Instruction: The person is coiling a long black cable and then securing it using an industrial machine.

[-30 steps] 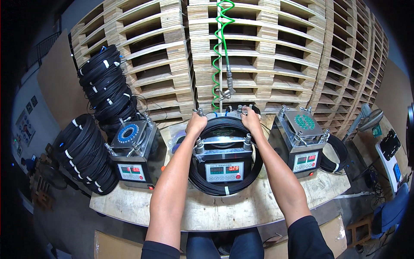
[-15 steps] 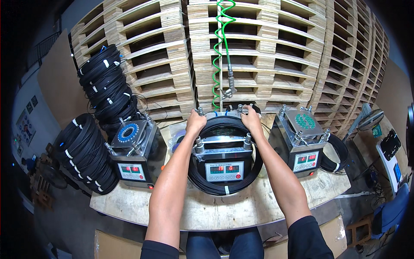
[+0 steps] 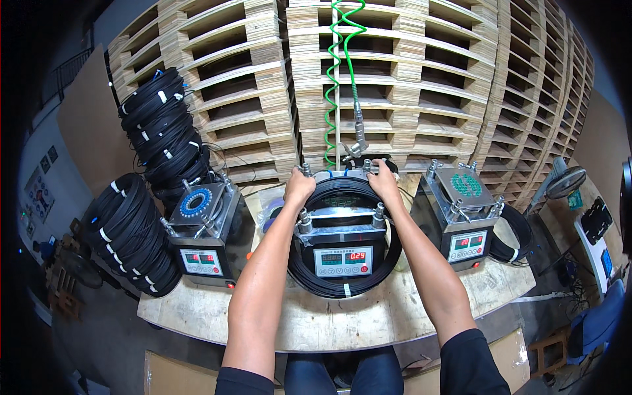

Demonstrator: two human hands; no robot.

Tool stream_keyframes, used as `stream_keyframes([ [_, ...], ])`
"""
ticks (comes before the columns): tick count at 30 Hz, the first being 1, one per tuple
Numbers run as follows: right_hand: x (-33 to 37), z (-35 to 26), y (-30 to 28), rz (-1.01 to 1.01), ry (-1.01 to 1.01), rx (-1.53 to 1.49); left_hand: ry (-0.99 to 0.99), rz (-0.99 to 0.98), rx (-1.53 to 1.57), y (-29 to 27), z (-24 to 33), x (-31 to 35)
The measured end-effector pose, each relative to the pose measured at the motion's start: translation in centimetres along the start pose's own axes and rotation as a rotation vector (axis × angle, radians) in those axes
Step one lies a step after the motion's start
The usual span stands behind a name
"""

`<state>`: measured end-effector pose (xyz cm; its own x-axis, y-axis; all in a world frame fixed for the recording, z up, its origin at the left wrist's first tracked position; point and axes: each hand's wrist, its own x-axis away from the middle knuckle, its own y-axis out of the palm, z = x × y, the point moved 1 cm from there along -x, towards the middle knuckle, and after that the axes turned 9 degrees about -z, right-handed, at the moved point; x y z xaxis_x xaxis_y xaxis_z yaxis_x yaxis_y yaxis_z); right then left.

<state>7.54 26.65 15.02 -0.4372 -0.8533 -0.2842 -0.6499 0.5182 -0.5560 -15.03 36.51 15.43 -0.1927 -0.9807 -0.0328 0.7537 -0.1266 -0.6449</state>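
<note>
My left hand is closed on the far left metal knob of the middle bench machine. My right hand has its fingers curled at the far right metal knob, thumb against it; the hand partly hides its other fingers. A coil of thin black cable hangs around this machine, its lower part in front of the lit panel and its upper part over the top plate. A pale tag is wrapped on the coil's lower edge. Two near knobs stand untouched.
A similar machine with a blue ring stands left, another with green pieces right. Stacked black cable coils lean at left. A metal air gun hangs from a green spiral hose before wooden pallets.
The hanging air gun has swung slightly right and lower. Digits on the machine displays look different. Both hands have stayed nearly in place.
</note>
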Motion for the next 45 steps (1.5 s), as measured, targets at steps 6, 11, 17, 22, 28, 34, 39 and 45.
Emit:
stream_keyframes([
  [6,0.0,0.2,0.0,-0.008,0.012,0.003,0.041,-0.044,0.025,0.0,-0.3,-0.2],
  [11,-0.7,1.0,0.0,-0.046,0.093,0.07,0.018,-0.114,0.002,0.4,-0.4,-0.9],
  [17,-0.7,0.8,0.1,-0.063,0.055,0.036,-0.007,-0.078,0.006,0.8,-1.0,-1.6],
  [22,-0.2,0.1,0.1,-0.035,0.029,0.025,0.039,-0.07,0.045,0.6,-1.4,-1.4],
  [28,-0.2,0.8,-0.3,-0.018,0.026,0.057,0.081,-0.072,0.077,0.8,-0.6,-1.0],
  [34,0.0,0.0,-0.2,-0.017,0.046,0.12,0.036,-0.113,0.03,0.6,-1.2,-1.5],
  [39,-0.6,0.4,0.1,-0.03,-0.03,0.033,0.012,-0.121,0.032,0.7,-1.7,-2.2],
  [45,-0.2,0.4,0.1,-0.009,-0.045,0.008,0.026,-0.047,0.011,0.4,-0.9,-0.8],
])
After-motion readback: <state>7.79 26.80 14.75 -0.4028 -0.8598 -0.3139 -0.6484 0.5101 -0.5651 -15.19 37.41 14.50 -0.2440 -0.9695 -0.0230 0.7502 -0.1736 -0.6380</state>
